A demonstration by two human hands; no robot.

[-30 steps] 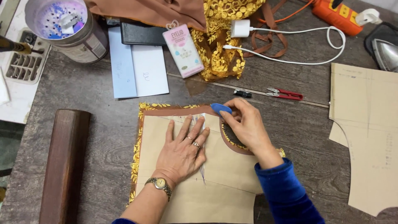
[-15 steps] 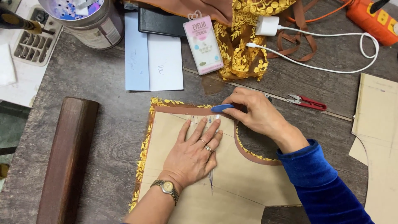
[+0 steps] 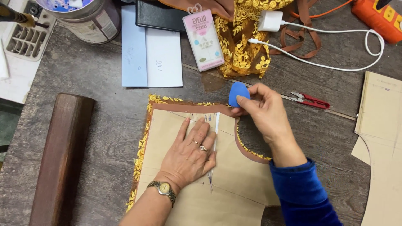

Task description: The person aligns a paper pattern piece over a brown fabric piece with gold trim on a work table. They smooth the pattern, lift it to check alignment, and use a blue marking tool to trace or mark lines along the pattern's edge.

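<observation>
Above the curved edge of the paper pattern (image 3: 226,175), your right hand (image 3: 268,115) has lifted the blue chalk (image 3: 238,93), fingers pinching it clear of the sheet. Your left hand (image 3: 190,152) still lies flat, fingers spread, pinning the pattern to the worktop (image 3: 104,109).

We see a tailoring workshop; worn wooden table (image 3: 104,104) holds a paper pattern (image 3: 217,175) over gold-embroidered brown fabric (image 3: 144,138); red thread snips (image 3: 310,100) right of it; more embroidered cloth (image 3: 243,42) above.
</observation>
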